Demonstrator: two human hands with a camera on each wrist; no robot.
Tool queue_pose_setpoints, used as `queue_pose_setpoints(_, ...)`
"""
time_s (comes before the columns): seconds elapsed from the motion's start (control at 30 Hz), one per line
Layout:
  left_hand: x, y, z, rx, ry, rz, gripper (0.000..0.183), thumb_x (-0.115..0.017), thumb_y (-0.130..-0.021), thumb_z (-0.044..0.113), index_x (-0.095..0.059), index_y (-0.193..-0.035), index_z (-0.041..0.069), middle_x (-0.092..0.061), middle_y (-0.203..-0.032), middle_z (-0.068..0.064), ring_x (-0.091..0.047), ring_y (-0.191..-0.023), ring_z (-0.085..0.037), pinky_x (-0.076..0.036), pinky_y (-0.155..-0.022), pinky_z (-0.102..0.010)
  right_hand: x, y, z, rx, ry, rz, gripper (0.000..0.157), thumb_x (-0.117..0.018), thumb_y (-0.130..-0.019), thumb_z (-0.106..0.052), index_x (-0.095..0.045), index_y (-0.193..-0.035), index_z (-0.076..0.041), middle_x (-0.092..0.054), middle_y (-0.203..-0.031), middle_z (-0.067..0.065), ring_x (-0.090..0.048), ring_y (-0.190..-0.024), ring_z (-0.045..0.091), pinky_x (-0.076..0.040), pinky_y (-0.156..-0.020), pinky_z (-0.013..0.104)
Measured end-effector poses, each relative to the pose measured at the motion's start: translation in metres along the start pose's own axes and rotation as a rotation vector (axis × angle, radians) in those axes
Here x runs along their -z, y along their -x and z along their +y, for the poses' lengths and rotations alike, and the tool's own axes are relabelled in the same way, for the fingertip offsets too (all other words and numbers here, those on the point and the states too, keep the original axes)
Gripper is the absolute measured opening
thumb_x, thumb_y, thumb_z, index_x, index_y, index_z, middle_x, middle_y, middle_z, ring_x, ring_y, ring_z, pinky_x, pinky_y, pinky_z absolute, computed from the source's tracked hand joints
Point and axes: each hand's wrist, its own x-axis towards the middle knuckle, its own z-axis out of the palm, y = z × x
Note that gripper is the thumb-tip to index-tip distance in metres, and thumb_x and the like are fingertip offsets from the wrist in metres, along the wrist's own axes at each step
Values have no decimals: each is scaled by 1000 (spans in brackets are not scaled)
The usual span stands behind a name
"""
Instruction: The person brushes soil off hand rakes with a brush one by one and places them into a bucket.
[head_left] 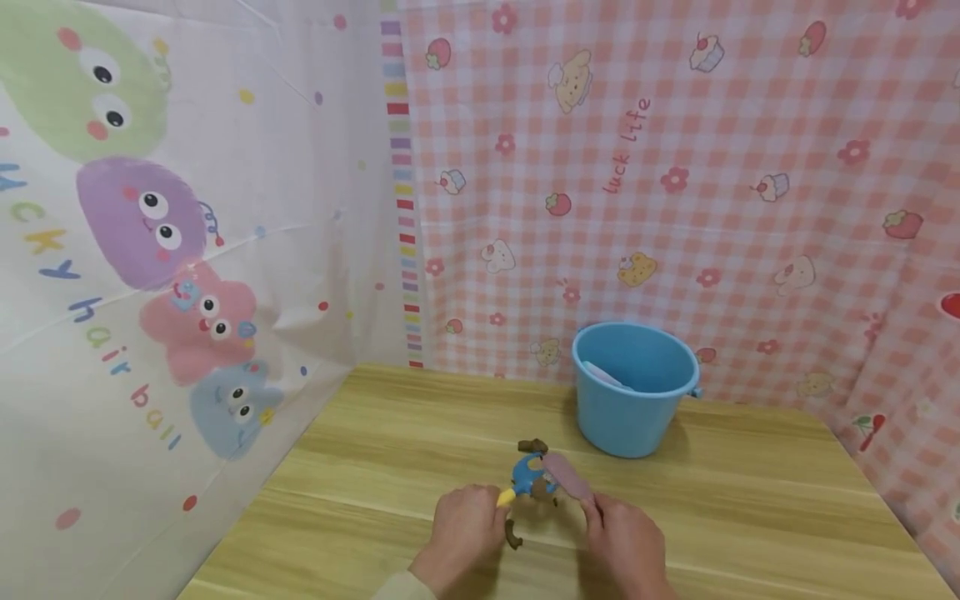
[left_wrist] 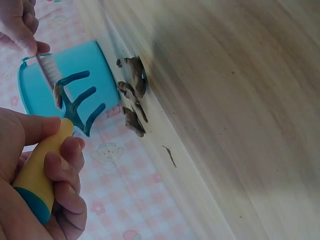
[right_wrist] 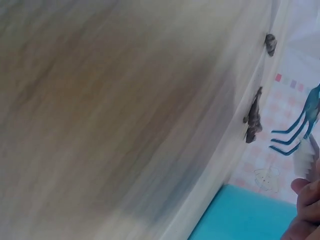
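My left hand [head_left: 467, 527] grips the yellow handle of a small toy hand rake [left_wrist: 44, 167] with blue, bent tines. In my right hand [head_left: 628, 540] is a pink brush [head_left: 567, 477] with white bristles. The brush is held against or very close to the rake's head, above the table. In the left wrist view a small brown bit [left_wrist: 58, 96] sits between bristles and rake. Several brown, mud-like lumps [left_wrist: 135, 75] lie on the tabletop below. One curved lump [head_left: 513, 534] is beside my left hand, and another lump [head_left: 532, 447] lies beyond the rake.
A blue bucket [head_left: 630, 417] stands at the back right of the wood-grain table [head_left: 360, 492], with a pale, long item [head_left: 604, 376] inside. A pink checked cloth [head_left: 525, 217] hangs behind, and a white cartoon-print cloth [head_left: 300, 250] hangs on the left.
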Motion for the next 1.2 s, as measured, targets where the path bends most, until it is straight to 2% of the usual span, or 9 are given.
queue_pose_setpoints(0.1, 2, 1, 1, 23, 18, -35, 25, -70, -89, 25, -57, -69, 16, -47, -59, 8, -42, -52, -8, -37, -49, -26, -2, 1, 2, 22, 9, 54, 14, -69, -92, -22, -70, -81, -15, -63, -68, 0, -62, -59, 25, -43, -46, 44)
queue_pose_setpoints(0.2, 4, 0, 0, 41, 25, -53, 26, -68, -89, 24, -56, -68, 16, -45, -57, 7, -40, -50, -9, -36, -46, -26, -4, 4, 0, 122, 19, 125, 8, -73, -89, -22, -73, -86, -14, -67, -73, 1, -65, -61, 25, -45, -45, 42)
queue_pose_setpoints(0.27, 5, 0, 0, 43, 23, -51, 27, -67, -90, 24, -55, -67, 16, -44, -55, 7, -40, -48, -9, -35, -44, -26, -4, 6, -3, 187, 32, 131, 12, -74, -88, -22, -75, -96, -13, -67, -75, 1, -65, -60, 23, -45, -44, 39)
queue_pose_setpoints(0.33, 6, -1, 0, 39, 11, -39, 27, -66, -90, 24, -55, -67, 15, -43, -56, 7, -39, -48, -9, -34, -43, -27, -4, 7, -6, 209, 37, 118, 15, -75, -87, -22, -76, -98, -12, -66, -73, -1, -63, -59, 21, -44, -43, 37)
queue_pose_setpoints(0.63, 4, -1, 1, 27, -30, 3, 25, -68, -90, 27, -58, -70, 13, -46, -58, 6, -41, -49, -9, -35, -44, -28, -2, 4, -10, 124, 44, 37, 13, -73, -90, -21, -76, -98, -11, -67, -73, 1, -64, -60, 23, -45, -45, 40)
queue_pose_setpoints(0.87, 2, -1, 1, 5, -59, 43, 26, -71, -87, 28, -58, -69, 15, -47, -57, 6, -46, -48, -11, -35, -43, -28, 0, 3, -13, 71, 58, 20, 13, -72, -90, -22, -76, -96, -11, -68, -75, 5, -66, -63, 28, -47, -46, 44)
queue_pose_setpoints(1.03, 1, -1, 1, 1, -62, 47, 26, -71, -87, 28, -58, -70, 14, -47, -57, 7, -46, -49, -10, -35, -43, -27, -1, 2, -11, 36, 43, -1, 14, -70, -92, -23, -75, -94, -11, -69, -75, 6, -66, -64, 30, -46, -47, 45)
queue_pose_setpoints(1.2, 1, 1, 1, -4, -71, 39, 25, -71, -88, 27, -59, -69, 14, -46, -58, 7, -43, -49, -8, -35, -44, -26, 4, -2, -4, -33, 37, -38, 16, -67, -94, -22, -70, -81, -12, -67, -71, 4, -64, -59, 27, -43, -45, 44)
